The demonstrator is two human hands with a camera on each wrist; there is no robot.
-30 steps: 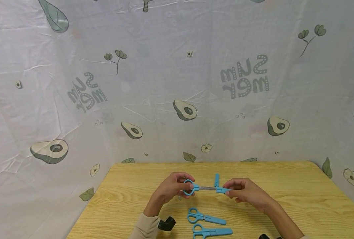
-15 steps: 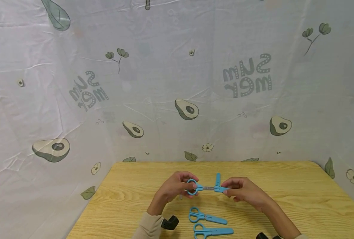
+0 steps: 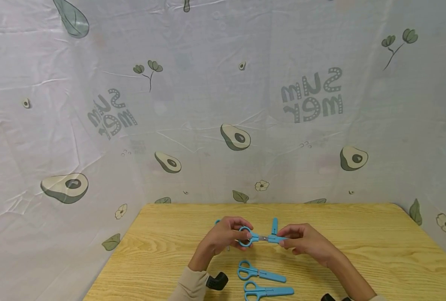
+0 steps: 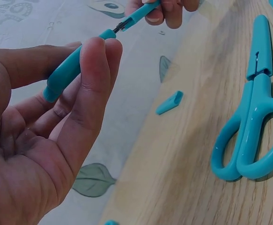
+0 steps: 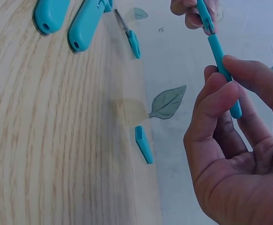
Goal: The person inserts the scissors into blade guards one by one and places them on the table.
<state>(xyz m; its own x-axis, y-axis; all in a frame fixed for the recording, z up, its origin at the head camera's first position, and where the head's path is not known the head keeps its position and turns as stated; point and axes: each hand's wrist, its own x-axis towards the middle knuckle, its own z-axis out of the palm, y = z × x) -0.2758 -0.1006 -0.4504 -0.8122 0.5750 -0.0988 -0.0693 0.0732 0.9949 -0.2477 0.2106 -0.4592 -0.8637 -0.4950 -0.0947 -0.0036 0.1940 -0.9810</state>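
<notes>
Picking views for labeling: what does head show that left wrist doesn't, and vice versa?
Head only: both capped scissors lying on the table near the person, and the printed backdrop.
Left wrist only: the left hand close up, fingers curled round the held scissors' handle.
Shared: left hand and right hand holding one pair of scissors, and a loose blue cap on the table.

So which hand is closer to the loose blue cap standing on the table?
Right. The right hand sits just beside and in front of the loose blue cap; the left hand is farther off on its other side.
</notes>
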